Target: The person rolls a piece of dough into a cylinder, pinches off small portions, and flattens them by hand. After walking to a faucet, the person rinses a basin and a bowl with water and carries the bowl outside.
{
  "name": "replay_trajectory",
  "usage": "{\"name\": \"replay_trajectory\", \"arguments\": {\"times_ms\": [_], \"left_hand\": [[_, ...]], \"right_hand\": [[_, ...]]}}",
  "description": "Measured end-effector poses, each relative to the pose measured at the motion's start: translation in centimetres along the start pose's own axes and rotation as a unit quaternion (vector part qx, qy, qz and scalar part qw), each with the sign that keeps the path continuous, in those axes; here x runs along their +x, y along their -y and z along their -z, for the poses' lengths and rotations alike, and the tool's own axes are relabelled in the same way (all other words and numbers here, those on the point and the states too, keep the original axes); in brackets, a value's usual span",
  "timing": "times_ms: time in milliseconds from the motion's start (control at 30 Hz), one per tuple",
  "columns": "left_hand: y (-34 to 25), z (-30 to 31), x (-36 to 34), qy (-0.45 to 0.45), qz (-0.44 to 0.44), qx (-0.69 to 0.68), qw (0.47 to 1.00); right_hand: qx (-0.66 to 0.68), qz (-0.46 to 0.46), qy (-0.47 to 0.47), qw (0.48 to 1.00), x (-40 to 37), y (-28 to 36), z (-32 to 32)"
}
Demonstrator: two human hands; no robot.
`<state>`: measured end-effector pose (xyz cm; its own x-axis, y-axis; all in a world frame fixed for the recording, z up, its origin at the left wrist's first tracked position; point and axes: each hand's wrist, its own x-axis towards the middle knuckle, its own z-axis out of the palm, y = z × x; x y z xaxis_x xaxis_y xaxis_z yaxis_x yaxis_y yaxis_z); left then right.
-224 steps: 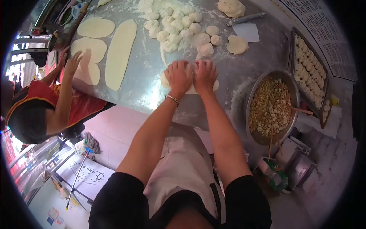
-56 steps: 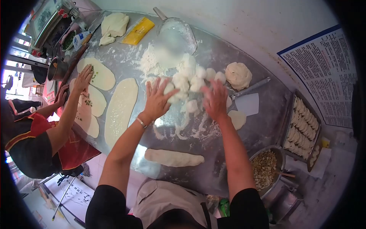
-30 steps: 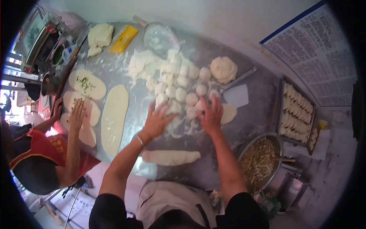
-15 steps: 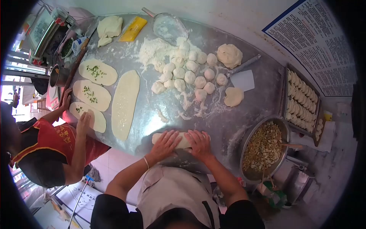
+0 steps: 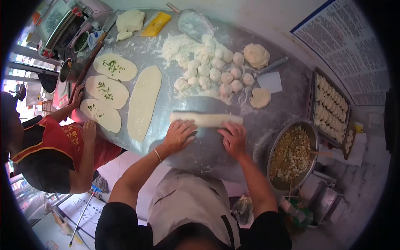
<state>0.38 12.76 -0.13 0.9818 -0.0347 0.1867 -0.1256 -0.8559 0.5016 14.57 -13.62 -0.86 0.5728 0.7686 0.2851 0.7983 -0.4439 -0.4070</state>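
A long pale dough roll lies crosswise on the metal table before me. My left hand rests on its left part, fingers stretched out, palm down. My right hand touches the near side of the roll close to its right end, thumb and fingers apart. Left of the roll is a long flat oiled dough sheet. Beyond it, several floured dough balls sit clustered beside loose flour. A small flattened dough piece and a white scraper lie to the right.
A co-worker in a red apron stands at left by three flat dough pieces with chopped greens. A metal bowl of filling stands at right, near a tray of dumplings. A flour scoop lies at the back.
The dough roll is longer and lies farther from me. My hands have moved forward and apart along it. The co-worker's nearer hand has drawn back from the closest dough piece.
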Motion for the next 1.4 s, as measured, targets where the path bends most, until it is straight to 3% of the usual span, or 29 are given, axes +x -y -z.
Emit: {"name": "replay_trajectory", "arguments": {"times_ms": [67,200,300,367,433,567,633,700,733,867,900,933,1000,1067,1100,1200,1267,1300,1367,1400], "left_hand": [[0.0,-1.2,1.6,-0.058,0.069,-0.034,0.995],[0.8,-5.5,10.2,-0.113,0.247,-0.128,0.954],[-1.7,-5.4,5.0,-0.011,0.149,0.083,0.985],[-4.0,-4.7,-1.1,0.033,0.097,0.032,0.994],[-4.1,-5.6,-7.9,0.059,0.032,0.101,0.993],[0.5,-4.5,-4.7,0.152,0.049,0.106,0.981],[4.0,-1.7,0.9,0.073,0.002,0.153,0.985],[7.1,-1.3,5.0,0.005,0.006,0.156,0.988],[6.8,-0.3,6.1,0.049,0.064,0.144,0.986],[2.2,-0.9,-0.2,0.032,0.039,0.139,0.989],[1.7,-1.8,-2.9,0.065,0.043,0.097,0.992],[0.1,-1.0,-3.8,0.034,0.045,0.034,0.998],[-0.1,-2.2,-3.5,-0.05,0.061,0.042,0.996],[-0.5,-1.8,2.8,-0.119,0.083,-0.016,0.989],[0.0,-3.3,5.5,-0.106,0.136,-0.041,0.984],[-1.0,-5.6,5.7,-0.053,0.114,0.142,0.982],[-3.0,-4.9,-0.3,0.036,0.057,0.078,0.995],[-4.3,-4.5,-4.1,0.075,0.03,0.107,0.991],[-4.6,-3.7,-8.4,0.125,-0.007,0.13,0.984],[-3.9,-3.5,-9.3,0.133,-0.017,0.123,0.983]], "right_hand": [[0.059,-0.051,-0.001,0.997,0.9,-0.6,-1.3],[0.095,-0.178,-0.059,0.978,10.9,2.9,-7.8],[-0.06,-0.084,0.012,0.995,5.0,4.6,-8.3],[-0.087,-0.048,0.089,0.991,-1.0,7.0,-5.1],[-0.102,-0.014,0.081,0.991,-7.5,7.1,-4.9],[-0.156,0.126,0.016,0.98,-3.5,0.7,-6.1],[-0.136,0.12,0.079,0.98,2.0,-2.0,-5.4],[-0.108,0.054,0.065,0.991,7.2,-3.2,-5.5],[-0.11,0.05,0.051,0.991,7.3,-2.8,-5.5],[-0.096,0.029,0.032,0.994,2.8,1.2,-3.2],[-0.087,0.023,0.038,0.995,0.8,2.3,-2.6],[-0.059,0.0,0.03,0.998,0.1,2.2,-2.9],[0.004,-0.047,0.024,0.999,-1.4,1.9,-3.7],[0.049,-0.129,-0.002,0.99,4.7,2.5,-4.7],[0.049,-0.151,-0.017,0.987,7.2,2.8,-5.6],[-0.054,-0.085,0.012,0.995,5.7,4.7,-7.7],[-0.096,-0.075,0.088,0.989,-1.6,6.8,-5.8],[-0.103,-0.069,0.112,0.986,-5.2,7.7,-5.2],[-0.112,-0.006,0.038,0.993,-10.5,7.7,-5.3],[-0.12,0.024,0.045,0.991,-9.5,6.4,-5.1]]}}
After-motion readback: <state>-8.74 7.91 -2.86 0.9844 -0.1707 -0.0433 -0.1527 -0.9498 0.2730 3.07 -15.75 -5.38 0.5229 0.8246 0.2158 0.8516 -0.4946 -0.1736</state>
